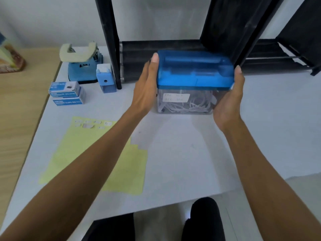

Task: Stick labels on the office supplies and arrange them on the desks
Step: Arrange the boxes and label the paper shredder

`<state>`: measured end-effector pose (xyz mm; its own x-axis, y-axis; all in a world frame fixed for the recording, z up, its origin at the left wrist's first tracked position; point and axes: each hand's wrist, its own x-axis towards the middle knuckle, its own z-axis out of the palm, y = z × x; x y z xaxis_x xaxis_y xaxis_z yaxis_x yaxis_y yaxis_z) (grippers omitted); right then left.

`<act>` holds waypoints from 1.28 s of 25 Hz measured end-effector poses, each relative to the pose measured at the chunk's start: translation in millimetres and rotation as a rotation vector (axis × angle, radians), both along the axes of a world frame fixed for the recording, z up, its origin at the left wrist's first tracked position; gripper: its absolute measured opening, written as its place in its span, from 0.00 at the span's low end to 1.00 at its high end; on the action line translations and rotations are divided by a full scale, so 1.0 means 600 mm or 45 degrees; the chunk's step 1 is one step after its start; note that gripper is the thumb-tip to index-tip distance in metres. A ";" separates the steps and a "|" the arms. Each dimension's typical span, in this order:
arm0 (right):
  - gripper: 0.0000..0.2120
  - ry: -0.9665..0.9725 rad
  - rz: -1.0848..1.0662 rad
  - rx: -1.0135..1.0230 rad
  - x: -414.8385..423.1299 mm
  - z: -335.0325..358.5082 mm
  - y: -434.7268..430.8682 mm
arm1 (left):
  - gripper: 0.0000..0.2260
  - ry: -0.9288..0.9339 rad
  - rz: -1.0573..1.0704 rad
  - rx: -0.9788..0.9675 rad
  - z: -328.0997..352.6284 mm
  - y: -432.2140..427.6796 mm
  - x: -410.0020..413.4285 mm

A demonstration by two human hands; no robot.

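- The paper shredder point(194, 72) looked light and rigid, but its smooth plastic was probably slippery. I'd take it by the side walls, since the lid might lift off.
- It had a blue translucent lid and a clear bin of white paper strips, with a handwritten label point(175, 97) stuck on the front.
- It sat toward the back of the white desk point(173, 145); whether resting or just lifted, I couldn't tell.
- The left hand point(145, 91) and right hand point(227, 101) pressed its opposite sides, fingers fairly straight.
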<state>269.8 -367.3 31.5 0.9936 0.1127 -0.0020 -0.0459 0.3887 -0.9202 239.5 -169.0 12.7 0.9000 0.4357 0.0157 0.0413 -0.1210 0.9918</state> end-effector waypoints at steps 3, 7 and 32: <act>0.22 0.083 -0.007 0.074 -0.018 0.025 0.012 | 0.41 0.136 0.013 -0.037 0.025 -0.001 -0.011; 0.18 0.220 0.054 0.060 -0.043 0.076 0.029 | 0.39 0.246 0.077 -0.085 0.081 0.001 -0.061; 0.22 0.521 0.556 -0.059 -0.185 0.321 0.411 | 0.33 0.154 0.438 -0.026 0.351 0.406 -0.274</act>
